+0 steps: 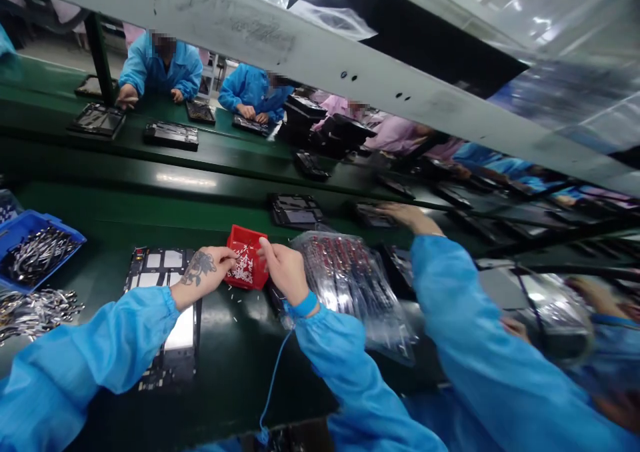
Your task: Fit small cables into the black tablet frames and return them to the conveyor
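Left fingers: the left hand point(207, 270), tattooed on its back, has its fingertips curled onto the near left edge of the red parts tray point(246, 266), gripping the rim.
Right fingers: the right hand point(283, 270) pinches the tray's right rim, thumb on top and the other fingers folded under; whether they also hold a small part I cannot tell.
Red tray: small, tilted, resting on the green surface between the two hands, with pale little pieces heaped inside; a few more lie scattered on the surface just below it.
Wrist: a blue wrist strap point(305, 305) circles the right wrist, and a blue cord point(274, 372) runs from it down toward the near edge.
Under the left forearm: an opened device chassis point(161, 271) with white and dark panels lies flat, just left of the tray.
Right of the hands: a clear plastic bag point(356, 285) of dark and red parts lies just beside the right hand.
Far left: a blue bin point(10, 232) holds silvery metal pieces, and a loose pile of the same metal pieces point(35, 309) sits below it.
Surface: a long dark green conveyor belt point(240, 345), glossy under the lights, with more dark trays point(296, 211) spaced along it.
Neighbour: a co-worker's arm point(450, 292) in a blue sleeve reaches across to a tray on the right.
Room: a grey overhead beam point(310, 52) crosses above; beyond it, people in blue and pink smocks point(163, 69) sit along the opposite side.
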Motion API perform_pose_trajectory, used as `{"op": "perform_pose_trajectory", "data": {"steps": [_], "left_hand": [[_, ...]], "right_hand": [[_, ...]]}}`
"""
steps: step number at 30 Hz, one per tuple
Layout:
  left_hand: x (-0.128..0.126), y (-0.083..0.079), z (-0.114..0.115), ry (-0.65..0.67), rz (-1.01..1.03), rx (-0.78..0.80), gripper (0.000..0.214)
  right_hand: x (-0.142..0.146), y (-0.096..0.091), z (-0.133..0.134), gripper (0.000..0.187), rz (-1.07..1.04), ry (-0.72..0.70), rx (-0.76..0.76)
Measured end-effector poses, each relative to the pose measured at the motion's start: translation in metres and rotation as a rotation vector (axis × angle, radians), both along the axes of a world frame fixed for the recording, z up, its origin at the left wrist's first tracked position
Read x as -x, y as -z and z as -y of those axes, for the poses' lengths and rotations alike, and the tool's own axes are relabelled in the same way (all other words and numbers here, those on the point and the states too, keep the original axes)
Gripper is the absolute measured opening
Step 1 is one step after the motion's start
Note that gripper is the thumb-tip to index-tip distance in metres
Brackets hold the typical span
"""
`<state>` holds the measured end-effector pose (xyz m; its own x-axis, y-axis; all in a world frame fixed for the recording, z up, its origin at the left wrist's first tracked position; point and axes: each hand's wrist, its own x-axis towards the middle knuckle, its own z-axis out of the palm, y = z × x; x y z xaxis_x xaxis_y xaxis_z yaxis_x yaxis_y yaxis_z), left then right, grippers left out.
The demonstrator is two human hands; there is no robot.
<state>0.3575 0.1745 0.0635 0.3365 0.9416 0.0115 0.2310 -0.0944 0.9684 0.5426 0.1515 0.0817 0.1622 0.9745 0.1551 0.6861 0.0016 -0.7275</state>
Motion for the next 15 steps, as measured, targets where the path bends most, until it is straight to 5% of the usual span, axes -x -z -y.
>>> {"op": "perform_pose_trajectory", "data": {"steps": [3, 8, 11, 15], "left_hand": [[-0.004, 0.008, -0.003, 0.026, 0.068, 0.100, 0.023], [-0.007, 0.010, 0.000, 0.088, 0.138, 0.169, 0.020], [-0.006, 0.005, 0.000, 0.062, 0.116, 0.137, 0.020], [-0.005, 0.004, -0.003, 0.030, 0.058, 0.074, 0.022]], "right_hand": [[0.002, 0.000, -0.006, 0.050, -0.426, 0.027, 0.253], [0.014, 0.004, -0.005, 0.040, -0.647, -0.055, 0.221], [0.018, 0.005, -0.001, 0.035, -0.473, -0.097, 0.165], [0.022, 0.006, 0.009, 0.032, 0.098, -0.096, -0.248]]}}
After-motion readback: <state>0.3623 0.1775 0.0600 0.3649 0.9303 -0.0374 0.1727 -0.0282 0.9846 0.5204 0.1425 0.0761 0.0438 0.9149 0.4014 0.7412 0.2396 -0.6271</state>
